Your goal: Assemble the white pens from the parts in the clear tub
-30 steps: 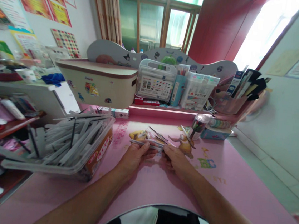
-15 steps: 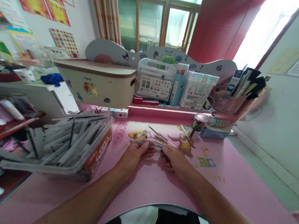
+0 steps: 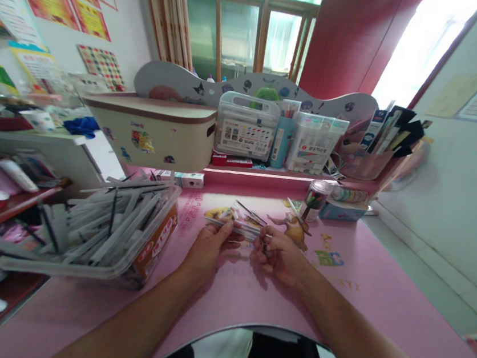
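1. The left hand (image 3: 209,248), at the centre of the frame, rests on the pink worktop (image 3: 378,310). Its grip is clenched, thumb over fingers, on the left part of a slim clear sleeve (image 3: 239,229).
2. The right hand (image 3: 284,257), just right of centre, pinches the right end of the same sleeve between thumb and fingertips.
3. The slim clear sleeve lies roughly level between the two hands, just above the worktop, and spans the gap from one grip to the other. What it contains is too small to tell.
4. A small loose pile of similar slender items (image 3: 252,214) lies on the worktop just beyond the hands, over a printed cartoon figure.
5. A clear plastic bin (image 3: 151,244), at centre left, is heaped with pale grey sticks (image 3: 104,224). It stands near the left hand but apart from it.
6. A small cylindrical jar (image 3: 316,199) stands on the worktop, above and to the right of the right hand.
7. A cream storage box (image 3: 153,132) and a clear marker case (image 3: 247,125) sit on the raised shelf at upper centre.
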`<state>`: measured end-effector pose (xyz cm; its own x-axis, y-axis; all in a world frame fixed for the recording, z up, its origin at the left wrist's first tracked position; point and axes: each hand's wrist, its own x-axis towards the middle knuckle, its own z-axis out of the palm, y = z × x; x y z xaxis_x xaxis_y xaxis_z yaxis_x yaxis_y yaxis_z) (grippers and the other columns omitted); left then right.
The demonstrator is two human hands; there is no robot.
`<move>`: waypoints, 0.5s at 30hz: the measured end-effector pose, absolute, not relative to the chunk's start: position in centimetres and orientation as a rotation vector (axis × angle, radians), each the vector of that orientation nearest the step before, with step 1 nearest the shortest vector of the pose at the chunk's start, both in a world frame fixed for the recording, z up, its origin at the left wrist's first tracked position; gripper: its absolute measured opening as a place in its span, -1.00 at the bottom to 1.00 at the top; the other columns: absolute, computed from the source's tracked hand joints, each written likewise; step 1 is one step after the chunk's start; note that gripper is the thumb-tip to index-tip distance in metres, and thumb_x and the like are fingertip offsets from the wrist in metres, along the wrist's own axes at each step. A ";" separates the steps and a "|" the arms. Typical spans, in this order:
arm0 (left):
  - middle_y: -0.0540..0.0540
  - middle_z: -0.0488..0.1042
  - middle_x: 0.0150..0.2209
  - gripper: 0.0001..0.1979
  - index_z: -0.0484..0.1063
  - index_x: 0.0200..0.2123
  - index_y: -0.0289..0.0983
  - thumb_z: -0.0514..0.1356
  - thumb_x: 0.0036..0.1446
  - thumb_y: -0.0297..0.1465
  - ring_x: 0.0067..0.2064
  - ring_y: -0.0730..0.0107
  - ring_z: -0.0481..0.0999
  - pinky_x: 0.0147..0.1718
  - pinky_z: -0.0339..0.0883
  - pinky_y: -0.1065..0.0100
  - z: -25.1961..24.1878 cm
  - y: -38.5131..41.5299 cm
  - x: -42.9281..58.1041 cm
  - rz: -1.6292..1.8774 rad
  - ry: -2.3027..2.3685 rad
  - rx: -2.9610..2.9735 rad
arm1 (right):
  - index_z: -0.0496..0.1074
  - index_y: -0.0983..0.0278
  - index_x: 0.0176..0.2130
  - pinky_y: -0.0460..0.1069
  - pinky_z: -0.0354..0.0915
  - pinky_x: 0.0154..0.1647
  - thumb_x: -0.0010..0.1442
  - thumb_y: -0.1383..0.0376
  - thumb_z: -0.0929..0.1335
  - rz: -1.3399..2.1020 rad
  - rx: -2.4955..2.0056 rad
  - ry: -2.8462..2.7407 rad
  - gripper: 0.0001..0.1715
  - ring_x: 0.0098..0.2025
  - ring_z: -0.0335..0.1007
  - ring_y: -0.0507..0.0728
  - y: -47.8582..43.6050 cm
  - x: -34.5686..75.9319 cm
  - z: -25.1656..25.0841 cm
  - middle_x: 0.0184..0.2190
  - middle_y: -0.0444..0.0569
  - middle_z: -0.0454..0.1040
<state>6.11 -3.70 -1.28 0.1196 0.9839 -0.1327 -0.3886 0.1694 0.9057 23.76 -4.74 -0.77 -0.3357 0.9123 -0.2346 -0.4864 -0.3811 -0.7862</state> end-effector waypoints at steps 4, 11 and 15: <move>-0.12 0.54 -0.41 -0.65 0.54 -0.32 -0.36 0.32 0.05 -0.14 -0.39 0.40 0.50 -0.44 0.42 0.43 -1.2 -4.2 6.3 1.200 0.965 0.942 | 0.28 0.24 -0.24 -0.22 -0.17 -0.76 -0.06 0.31 0.41 1.963 -0.980 -0.790 -0.66 -0.68 0.10 -0.09 -4.7 23.7 -0.7 -0.55 -0.20 0.37; -0.18 0.57 -0.30 -0.79 0.47 -0.31 -0.35 0.07 0.29 -0.40 -0.28 0.33 0.59 -0.27 0.50 0.31 -0.5 -2.4 5.4 1.324 0.813 0.519 | 0.21 0.25 -0.46 -0.23 -0.28 -0.78 -0.02 0.25 0.43 2.063 -0.988 -0.996 -0.70 -0.74 -0.11 -0.14 -4.2 24.9 -1.4 -0.68 -0.30 0.16; -0.17 0.54 -0.38 -0.73 0.43 -0.30 -0.39 -0.05 0.34 -0.49 -0.40 0.42 0.57 -0.28 0.53 0.29 -0.2 -1.0 4.5 1.316 0.724 0.190 | 0.23 0.28 -0.54 -0.20 -0.22 -0.80 -0.10 0.31 0.41 2.306 -0.674 -1.181 -0.77 -0.74 -0.13 -0.13 -4.0 26.5 -1.6 -0.71 -0.26 0.17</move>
